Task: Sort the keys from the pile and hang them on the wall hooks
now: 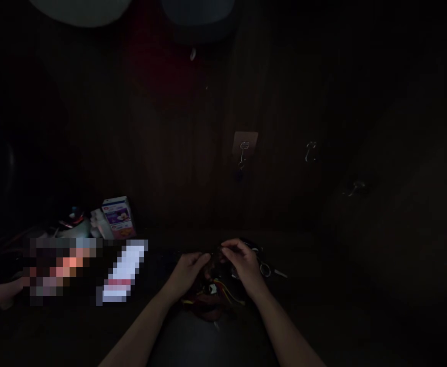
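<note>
In dim light, my left hand [189,270] and my right hand [244,260] are close together, fingers closed in a pinch. Between them is a dark brownish piece [216,261], its kind too dark to make out; both hands' fingertips meet its edges. Right below lies a tangled bundle of red, yellow and black strands [208,300], perhaps cords or ribbons, with a small white patch in it. Just beyond my right hand lies a pair of scissors [265,269] with a round handle loop.
To the left stand a small printed box [119,218] and some whitish items [99,224]. Nearer are two pixelated, bright patches. Another person's hand [1,290] reaches in at the left edge. A hook on a plate [245,142] is on the dark wooden panel behind.
</note>
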The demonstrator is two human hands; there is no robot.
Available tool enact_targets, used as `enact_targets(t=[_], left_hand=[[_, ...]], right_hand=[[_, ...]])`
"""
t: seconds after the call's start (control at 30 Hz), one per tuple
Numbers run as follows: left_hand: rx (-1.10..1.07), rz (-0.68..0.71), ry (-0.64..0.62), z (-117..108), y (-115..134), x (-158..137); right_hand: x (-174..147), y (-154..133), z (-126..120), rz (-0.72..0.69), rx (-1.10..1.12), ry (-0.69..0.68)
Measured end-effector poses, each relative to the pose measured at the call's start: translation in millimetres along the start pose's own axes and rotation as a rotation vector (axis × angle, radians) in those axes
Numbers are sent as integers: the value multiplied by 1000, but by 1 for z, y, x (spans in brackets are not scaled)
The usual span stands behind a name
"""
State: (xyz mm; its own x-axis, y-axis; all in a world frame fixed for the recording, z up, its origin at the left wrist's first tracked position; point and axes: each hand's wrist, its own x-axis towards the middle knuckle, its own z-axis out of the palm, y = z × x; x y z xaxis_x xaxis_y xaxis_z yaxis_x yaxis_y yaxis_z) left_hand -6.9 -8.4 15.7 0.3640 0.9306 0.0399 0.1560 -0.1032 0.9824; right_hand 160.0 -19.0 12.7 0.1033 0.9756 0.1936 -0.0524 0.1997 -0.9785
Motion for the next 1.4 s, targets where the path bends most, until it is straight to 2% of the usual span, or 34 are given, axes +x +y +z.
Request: enact_targets(t=[0.17, 0.3, 0.53, 0.63, 0.77, 0.9, 1.07, 1.2, 1.4], left_hand=[[-42, -42, 19, 0, 4, 0], [-22, -63, -38, -2, 5, -1], [35, -12, -76, -3, 5, -2], [43, 13, -35, -3, 3, -1], [85, 34, 107, -6, 0, 1], [185, 101, 227, -10, -6, 4], [310, 157, 241, -13, -14, 6], [331, 148, 263, -15, -19, 9], [342, 166, 227, -16, -23, 13]], right_hand=[[1, 2, -1, -7, 22, 3], [1, 0, -1, -23, 8, 33], [1, -4, 0, -27, 36, 64], [2, -5, -3, -35, 60, 93], [4, -13, -13, -80, 79, 239], [10, -33, -24, -169, -99, 252], [35, -73, -31, -412, -327, 263], [68, -110, -31, -505, -326, 319], [111, -155, -23, -608, -240, 410]])
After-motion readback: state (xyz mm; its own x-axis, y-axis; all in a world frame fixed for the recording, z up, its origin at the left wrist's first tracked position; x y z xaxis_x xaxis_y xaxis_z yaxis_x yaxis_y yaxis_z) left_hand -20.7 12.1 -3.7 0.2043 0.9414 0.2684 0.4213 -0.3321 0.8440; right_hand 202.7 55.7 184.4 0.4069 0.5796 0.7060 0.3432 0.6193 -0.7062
